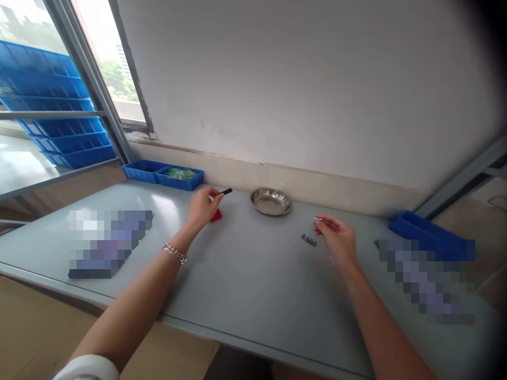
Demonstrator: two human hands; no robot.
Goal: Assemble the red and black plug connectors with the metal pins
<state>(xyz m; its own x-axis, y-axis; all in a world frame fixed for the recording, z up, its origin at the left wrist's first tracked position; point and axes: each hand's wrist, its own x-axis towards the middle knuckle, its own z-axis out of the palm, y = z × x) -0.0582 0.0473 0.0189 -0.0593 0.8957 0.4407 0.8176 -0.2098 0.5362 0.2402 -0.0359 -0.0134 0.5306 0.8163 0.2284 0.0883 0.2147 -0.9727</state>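
Grey counter (253, 295) across the lower frame, glare at left. Right hand (340, 240) right of centre, forearm slanting up from lower right, fingertips pinched on a small silvery piece (318, 219), near dark pointed pieces (310, 241). Left hand (204, 206) left of centre, thumb and finger closed on a short black rod (225, 191), red object (216, 215) just beside. Beyond, mid-frame, steel bowl (271, 212); pale wall (297, 95); upper left, stacked blue bins (75, 126) and window (114, 74).

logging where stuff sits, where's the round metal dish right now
In the head view, the round metal dish sits just right of centre at the back of the grey table, near the wall, between the left hand and the right hand.
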